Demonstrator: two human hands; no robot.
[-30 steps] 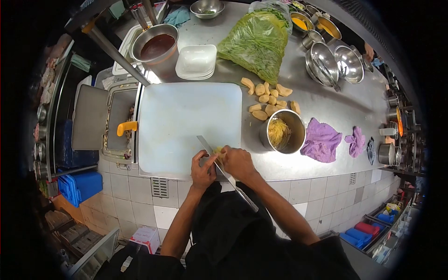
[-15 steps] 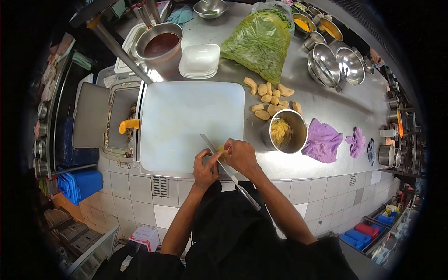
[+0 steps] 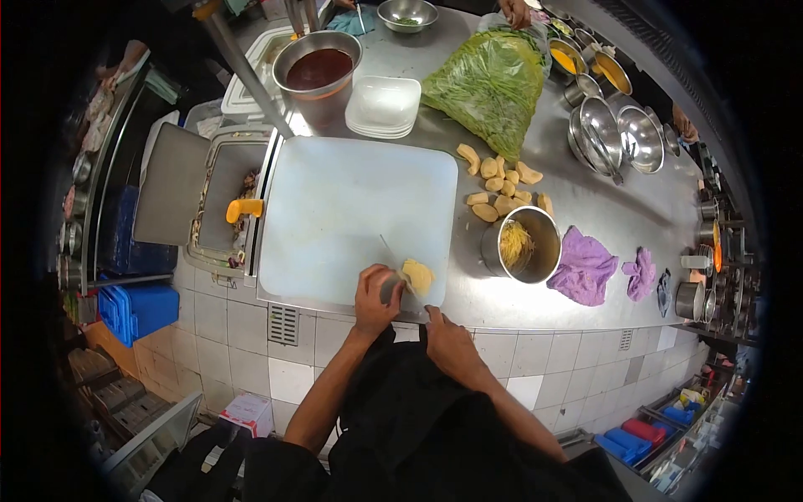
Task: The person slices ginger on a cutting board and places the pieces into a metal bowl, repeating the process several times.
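Note:
My right hand [image 3: 452, 341] is closed round the dark handle of a knife [image 3: 386, 244] at the front edge of a white cutting board [image 3: 351, 201]. Its thin blade points up and left, partly covered by my left hand [image 3: 376, 299]. The fingers of that hand are curled in beside the blade; what they grip is hidden. Against the fingertips lies a small pile of pale-yellow root slices [image 3: 418, 276] on the board. Right of the board, a steel pot [image 3: 548, 251] contains yellow shreds. Several peeled root pieces [image 3: 483, 212] lie behind it.
A green leafy bag [image 3: 489, 88] lies at the back, touched by another person's hand [image 3: 514, 12]. White square bowls [image 3: 383, 107] and a pot of dark red liquid [image 3: 319, 71] stand behind the board. Left is an open bin [image 3: 219, 188]; right, purple cloths [image 3: 583, 268].
My right hand has come down from the blade to the knife handle. Yellow slices now show on the board beside my left hand. Another person's hand has appeared at the leafy bag.

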